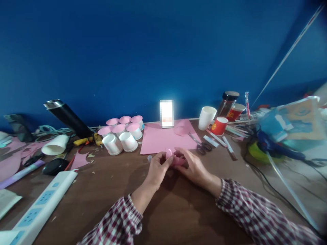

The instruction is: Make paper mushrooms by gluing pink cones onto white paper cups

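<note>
In front of me, just above the brown table, both hands meet around a small curled piece of pink paper (178, 162). My left hand (158, 167) pinches its left end, where a loop shows above the thumb. My right hand (193, 167) is curved over the right side, its fingers closed on the piece and partly hiding it. Right behind the hands lies a pink sheet (157, 139), with a pink disc (181, 130) on it. Scissors (201, 145) with dark handles rest at the sheet's right edge. A small clear cap (149, 158) sits by my left fingers.
Several white cups with pink tops (136, 131) stand left, beside two plain white cups (128, 142). A yellow glue gun (84, 140), black flask (68, 117) and power strip (43, 204) lie farther left. At right are a red cup (219, 126), white cup (207, 118) and cables.
</note>
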### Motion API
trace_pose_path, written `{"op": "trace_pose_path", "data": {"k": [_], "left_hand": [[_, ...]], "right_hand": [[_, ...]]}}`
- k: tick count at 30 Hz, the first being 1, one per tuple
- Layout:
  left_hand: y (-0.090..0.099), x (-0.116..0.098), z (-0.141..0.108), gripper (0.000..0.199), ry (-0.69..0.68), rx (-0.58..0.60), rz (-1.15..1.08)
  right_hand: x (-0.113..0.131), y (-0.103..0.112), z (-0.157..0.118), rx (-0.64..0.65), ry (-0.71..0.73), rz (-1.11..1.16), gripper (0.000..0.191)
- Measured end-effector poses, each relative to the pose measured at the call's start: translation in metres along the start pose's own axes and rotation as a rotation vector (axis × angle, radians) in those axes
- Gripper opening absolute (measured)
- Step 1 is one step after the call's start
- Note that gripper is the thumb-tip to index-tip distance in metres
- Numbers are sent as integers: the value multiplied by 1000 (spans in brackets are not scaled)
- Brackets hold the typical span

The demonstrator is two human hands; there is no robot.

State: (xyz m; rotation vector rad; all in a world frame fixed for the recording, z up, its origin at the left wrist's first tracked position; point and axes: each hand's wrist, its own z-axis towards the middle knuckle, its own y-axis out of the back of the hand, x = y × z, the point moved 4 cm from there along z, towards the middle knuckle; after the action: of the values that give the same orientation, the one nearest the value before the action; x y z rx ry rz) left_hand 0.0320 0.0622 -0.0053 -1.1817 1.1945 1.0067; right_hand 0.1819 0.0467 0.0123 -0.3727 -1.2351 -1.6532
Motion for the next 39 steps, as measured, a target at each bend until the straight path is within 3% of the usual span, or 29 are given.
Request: {"op": "trace_pose_path", "data": {"k": [2, 7, 14, 18, 26, 31, 39], "left_hand": [[6, -1, 0, 33, 59, -29, -81], [8, -2, -2, 32, 171, 26, -249], [6, 4, -7, 34, 185, 108, -224], [17, -4, -7, 37, 93, 32, -9], [26, -17, -9, 27, 8, 244, 614], [26, -20, -10, 20, 8, 289, 765], [28, -12, -12, 19, 31, 356, 981]], "right_hand": [[1, 0, 1, 1, -37, 126, 64], [-4, 9, 4, -83, -253, 387, 40], [-3, -8, 3, 111, -317, 532, 35], [-9, -11, 1, 112, -352, 436, 37], [-4, -13, -3, 201, -251, 28, 41], [-2, -19, -8, 303, -215, -102, 35], [5, -20, -8, 327, -93, -302, 30]]}}
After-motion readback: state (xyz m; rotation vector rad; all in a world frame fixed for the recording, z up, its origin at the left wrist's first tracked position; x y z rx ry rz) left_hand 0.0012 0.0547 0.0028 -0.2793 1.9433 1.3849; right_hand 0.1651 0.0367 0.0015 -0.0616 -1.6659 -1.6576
